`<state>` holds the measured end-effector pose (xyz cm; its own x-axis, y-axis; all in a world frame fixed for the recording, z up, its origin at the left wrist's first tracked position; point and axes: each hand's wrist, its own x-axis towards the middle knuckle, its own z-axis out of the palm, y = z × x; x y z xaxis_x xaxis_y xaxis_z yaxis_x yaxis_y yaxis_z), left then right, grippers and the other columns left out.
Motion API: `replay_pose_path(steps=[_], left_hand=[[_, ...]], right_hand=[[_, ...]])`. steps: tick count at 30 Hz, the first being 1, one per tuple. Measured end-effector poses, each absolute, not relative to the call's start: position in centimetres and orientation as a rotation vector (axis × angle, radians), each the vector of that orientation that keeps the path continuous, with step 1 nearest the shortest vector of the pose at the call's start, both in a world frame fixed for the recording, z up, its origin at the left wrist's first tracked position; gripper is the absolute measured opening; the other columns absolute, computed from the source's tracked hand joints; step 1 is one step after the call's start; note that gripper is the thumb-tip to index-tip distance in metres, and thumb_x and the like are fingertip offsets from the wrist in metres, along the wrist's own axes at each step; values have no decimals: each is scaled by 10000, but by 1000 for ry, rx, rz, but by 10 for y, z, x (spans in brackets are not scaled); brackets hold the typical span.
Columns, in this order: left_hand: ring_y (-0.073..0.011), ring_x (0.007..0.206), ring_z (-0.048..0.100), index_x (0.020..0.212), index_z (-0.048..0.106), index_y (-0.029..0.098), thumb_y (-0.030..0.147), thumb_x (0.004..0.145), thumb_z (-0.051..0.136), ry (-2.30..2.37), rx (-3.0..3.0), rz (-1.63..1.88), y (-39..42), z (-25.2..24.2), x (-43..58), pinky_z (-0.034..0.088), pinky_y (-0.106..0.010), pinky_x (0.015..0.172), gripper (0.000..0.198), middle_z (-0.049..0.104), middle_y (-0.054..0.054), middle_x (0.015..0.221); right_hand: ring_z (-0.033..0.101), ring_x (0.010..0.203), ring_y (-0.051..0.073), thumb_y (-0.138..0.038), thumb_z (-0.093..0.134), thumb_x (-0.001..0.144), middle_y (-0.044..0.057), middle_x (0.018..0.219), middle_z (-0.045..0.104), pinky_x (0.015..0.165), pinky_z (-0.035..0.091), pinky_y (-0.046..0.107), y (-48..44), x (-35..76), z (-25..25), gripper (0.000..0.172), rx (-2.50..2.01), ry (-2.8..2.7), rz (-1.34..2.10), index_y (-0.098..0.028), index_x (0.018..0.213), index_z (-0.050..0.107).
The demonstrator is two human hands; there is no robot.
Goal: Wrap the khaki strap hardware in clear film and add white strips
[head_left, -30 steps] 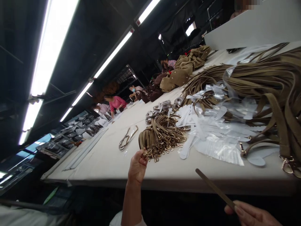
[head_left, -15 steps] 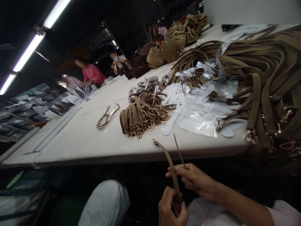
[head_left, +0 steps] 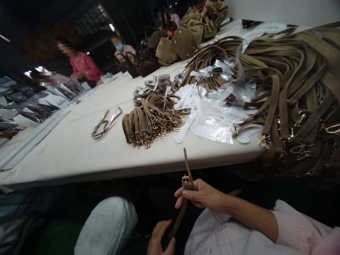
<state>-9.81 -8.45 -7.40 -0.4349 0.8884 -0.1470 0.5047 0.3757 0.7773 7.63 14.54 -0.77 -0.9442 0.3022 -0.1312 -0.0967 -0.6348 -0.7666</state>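
Note:
My right hand [head_left: 203, 194] pinches a narrow brown strap [head_left: 180, 216] just below its gold buckle [head_left: 185, 180]. A thin strap end [head_left: 188, 164] sticks up beside the buckle from the same fingers. Below and to the left, my left hand [head_left: 160, 239] is curled around the lower part of the strap, partly cut off by the frame's bottom edge. Both hands are in front of the table edge, above my lap. On the table beyond lies a bundle of short brown straps [head_left: 148, 118] with gold clasps.
Long brown straps [head_left: 287, 71] are heaped at the right and hang over the edge of the table [head_left: 79, 152]. Clear plastic sleeves and white slips [head_left: 215, 120] lie beside them. A bagged strap [head_left: 106, 124] rests at left. Brown bags [head_left: 183, 40] and several people are farther back.
The buckle end has come down and swung into my right hand's fingers. My left hand has moved left and lower along the strap. The whole view has shifted slightly.

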Motion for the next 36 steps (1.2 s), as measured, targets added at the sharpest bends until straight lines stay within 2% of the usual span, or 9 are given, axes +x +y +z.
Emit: replay_pose_path(steps=[2, 5, 8, 11, 15, 21, 25, 30, 36], left_hand=[[-297, 1182, 590, 1253, 643, 206, 507, 827, 649, 1970, 1070, 923, -65, -48, -100, 495, -422, 1025, 522, 631, -139, 1261], [-296, 1257, 537, 1334, 579, 215, 555, 867, 602, 1719, 936, 1100, -29, -9, -84, 433, -417, 1090, 579, 581, -142, 1353], [-215, 816, 685, 1262, 638, 179, 562, 875, 598, 1544, 820, 1142, 0, 12, -55, 570, -344, 860, 546, 716, -130, 1022], [-102, 473, 520, 1152, 694, 171, 511, 928, 541, 1640, 775, 1127, 11, 9, -36, 560, -269, 629, 435, 693, -65, 783], [-160, 769, 621, 1050, 694, 199, 480, 934, 550, 1920, 783, 1388, 8, -9, -41, 524, -273, 815, 336, 684, -60, 918], [-107, 673, 468, 1179, 661, 181, 563, 937, 506, 1853, 522, 1615, 3, -15, -56, 431, -183, 637, 478, 517, -6, 764], [-103, 762, 492, 1273, 624, 179, 533, 921, 563, 1475, 254, 1787, 3, -17, -52, 466, -171, 738, 504, 541, -37, 885], [-123, 921, 572, 1200, 679, 181, 453, 845, 713, 1434, 226, 1923, 0, -19, -56, 485, -167, 860, 449, 618, -65, 985], [-138, 868, 628, 1191, 686, 200, 501, 822, 720, 1641, 341, 1926, -5, -21, -66, 520, -182, 784, 478, 680, -74, 991]], right_hand=[[256, 403, 21, -496, 680, 873, 147, 908, 746, 388, 147, 211, 135, 77, -8, 459, -311, -1242, 2701, -84, 1074, 712], [304, 424, 37, -523, 665, 873, 102, 817, 739, 407, 184, 209, 123, 78, -8, 469, -228, -1352, 2759, -84, 1024, 736], [268, 427, 41, -561, 627, 883, 47, 688, 678, 419, 172, 215, 114, 80, -10, 493, -200, -1477, 2795, -84, 876, 753], [329, 479, 59, -602, 693, 805, 1, 635, 588, 489, 264, 212, 111, 84, -18, 500, -355, -1488, 2724, -103, 819, 730], [401, 608, 107, -597, 739, 760, -17, 668, 530, 568, 293, 230, 121, 95, -28, 494, -641, -1696, 2405, -127, 909, 724], [322, 501, 107, -711, 324, 939, -8, 550, 494, 528, 256, 251, 131, 98, -31, 717, -615, -1783, 2400, -114, 1015, 713], [361, 584, 121, -684, 588, 825, -2, 606, 478, 555, 267, 253, 126, 91, -34, 584, -697, -1785, 2283, -116, 787, 717], [413, 646, 149, -615, 677, 765, 14, 651, 537, 615, 315, 272, 128, 92, -36, 478, -873, -1688, 2210, -139, 731, 687], [329, 581, 121, -662, 692, 715, -20, 590, 436, 556, 256, 266, 136, 94, -33, 514, -983, -1608, 2219, -151, 691, 649]])
